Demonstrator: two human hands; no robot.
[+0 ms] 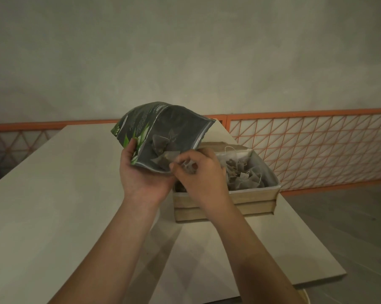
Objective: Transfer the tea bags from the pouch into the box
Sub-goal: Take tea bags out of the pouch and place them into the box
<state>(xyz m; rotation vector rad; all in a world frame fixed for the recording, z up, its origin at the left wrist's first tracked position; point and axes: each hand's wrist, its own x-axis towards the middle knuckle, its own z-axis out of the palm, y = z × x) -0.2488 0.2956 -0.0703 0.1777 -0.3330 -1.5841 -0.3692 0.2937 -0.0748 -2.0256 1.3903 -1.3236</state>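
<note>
The left hand (141, 172) grips the dark green pouch (163, 134) from below, thumb curled over its near edge, holding it tilted just above the left end of the box (226, 205); the right hand (200, 172), at the pouch mouth, pinches a tea bag (188, 166) between curled fingers. More tea bags (244, 174) lie heaped inside the box, which stands on the pale table (53, 194); others (161, 148) show inside the pouch.

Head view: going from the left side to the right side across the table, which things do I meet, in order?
Left hand holding the pouch from below → right hand pinching a tea bag at the pouch mouth → box with a pile of tea bags inside → orange lattice fence behind the table.
</note>
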